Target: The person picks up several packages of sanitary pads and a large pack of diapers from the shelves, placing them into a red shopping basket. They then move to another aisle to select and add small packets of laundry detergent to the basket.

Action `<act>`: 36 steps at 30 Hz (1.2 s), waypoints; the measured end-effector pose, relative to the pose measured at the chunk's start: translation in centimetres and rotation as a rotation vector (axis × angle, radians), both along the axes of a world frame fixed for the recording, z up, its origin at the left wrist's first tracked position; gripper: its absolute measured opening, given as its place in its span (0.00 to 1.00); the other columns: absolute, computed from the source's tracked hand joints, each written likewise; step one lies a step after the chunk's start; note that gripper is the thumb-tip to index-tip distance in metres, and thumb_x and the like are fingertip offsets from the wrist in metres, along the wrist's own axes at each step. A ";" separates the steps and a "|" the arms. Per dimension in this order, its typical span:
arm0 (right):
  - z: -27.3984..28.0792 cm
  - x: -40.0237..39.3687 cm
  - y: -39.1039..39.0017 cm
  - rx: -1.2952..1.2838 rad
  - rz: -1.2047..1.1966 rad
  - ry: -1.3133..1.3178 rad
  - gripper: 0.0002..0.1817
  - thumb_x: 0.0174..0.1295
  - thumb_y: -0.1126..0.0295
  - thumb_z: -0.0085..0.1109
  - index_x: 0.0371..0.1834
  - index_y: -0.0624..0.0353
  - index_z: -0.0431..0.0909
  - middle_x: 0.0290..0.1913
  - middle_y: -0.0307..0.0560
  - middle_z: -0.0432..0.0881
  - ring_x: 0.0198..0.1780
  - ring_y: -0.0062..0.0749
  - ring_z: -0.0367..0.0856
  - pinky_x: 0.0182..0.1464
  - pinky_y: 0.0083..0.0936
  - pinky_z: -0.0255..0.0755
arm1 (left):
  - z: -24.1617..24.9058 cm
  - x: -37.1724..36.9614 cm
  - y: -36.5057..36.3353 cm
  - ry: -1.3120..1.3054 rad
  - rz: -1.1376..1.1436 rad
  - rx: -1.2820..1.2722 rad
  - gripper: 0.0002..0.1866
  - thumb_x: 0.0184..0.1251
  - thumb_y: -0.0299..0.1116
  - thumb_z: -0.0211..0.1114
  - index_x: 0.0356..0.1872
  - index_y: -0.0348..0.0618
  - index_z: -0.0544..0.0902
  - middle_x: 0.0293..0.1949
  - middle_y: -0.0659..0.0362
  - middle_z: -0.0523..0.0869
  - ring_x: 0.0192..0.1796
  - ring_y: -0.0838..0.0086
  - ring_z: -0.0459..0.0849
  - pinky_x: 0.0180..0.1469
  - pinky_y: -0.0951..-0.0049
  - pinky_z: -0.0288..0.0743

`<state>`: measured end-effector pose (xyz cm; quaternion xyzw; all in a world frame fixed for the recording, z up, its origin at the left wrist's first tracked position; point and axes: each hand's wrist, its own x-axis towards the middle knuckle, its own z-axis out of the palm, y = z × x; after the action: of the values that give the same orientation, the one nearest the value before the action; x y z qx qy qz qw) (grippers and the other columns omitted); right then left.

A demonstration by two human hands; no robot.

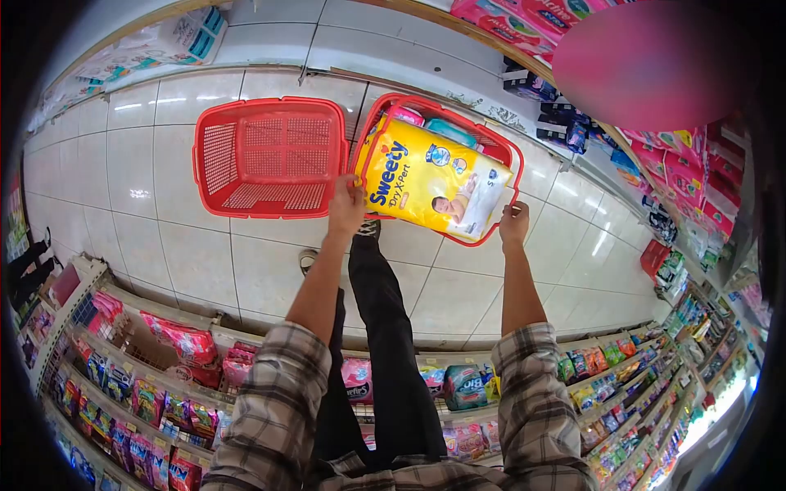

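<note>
Two red baskets are on the tiled floor in front of me. The left basket point(270, 155) has nothing in it. A yellow Sweety diaper pack point(426, 176) lies over the top of the right basket point(517, 164), with pink and teal packs partly showing beneath its far edge. My left hand point(347, 204), fingers curled closed, is at the right basket's near left corner, beside the pack's left edge. My right hand point(514, 222) is closed on that basket's rim or handle at the near right corner.
Shelves with colourful packets point(147, 401) run close around my legs and curve to the right. Pink packs point(688, 176) fill a shelf at the upper right. White packs point(176, 37) stand on a shelf at the upper left. My shoes are just below the baskets.
</note>
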<state>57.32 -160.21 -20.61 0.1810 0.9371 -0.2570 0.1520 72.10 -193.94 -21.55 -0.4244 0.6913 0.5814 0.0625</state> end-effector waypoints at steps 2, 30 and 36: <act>-0.8 0.8 0.2 -0.002 -0.062 -0.083 0.13 0.62 0.73 0.52 0.49 0.60 0.74 0.33 0.51 0.82 0.35 0.37 0.82 0.40 0.35 0.75 | -1.1 -0.4 -0.7 -0.059 0.025 0.053 0.14 0.69 0.31 0.54 0.53 0.42 0.72 0.34 0.48 0.84 0.35 0.63 0.86 0.37 0.65 0.78; 13.4 47.3 9.4 -0.276 0.315 -0.685 0.19 0.59 0.58 0.49 0.41 0.59 0.82 0.43 0.60 0.83 0.50 0.54 0.79 0.53 0.40 0.72 | 8.7 22.1 -3.7 -0.396 -0.595 -0.390 0.23 0.61 0.39 0.60 0.57 0.45 0.70 0.48 0.30 0.77 0.50 0.35 0.76 0.59 0.47 0.69; 19.1 45.9 7.5 -0.471 -0.087 -0.638 0.16 0.58 0.67 0.49 0.41 0.67 0.80 0.30 0.56 0.85 0.31 0.40 0.85 0.37 0.34 0.77 | 20.7 28.4 -6.3 -0.587 -0.355 -0.458 0.29 0.59 0.37 0.60 0.57 0.30 0.62 0.51 0.23 0.71 0.51 0.33 0.75 0.55 0.49 0.72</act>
<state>103.20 -152.70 -1.48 0.2514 0.7496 -0.4020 0.4619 100.54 -200.21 -0.84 -0.4494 0.8181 0.2471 0.2602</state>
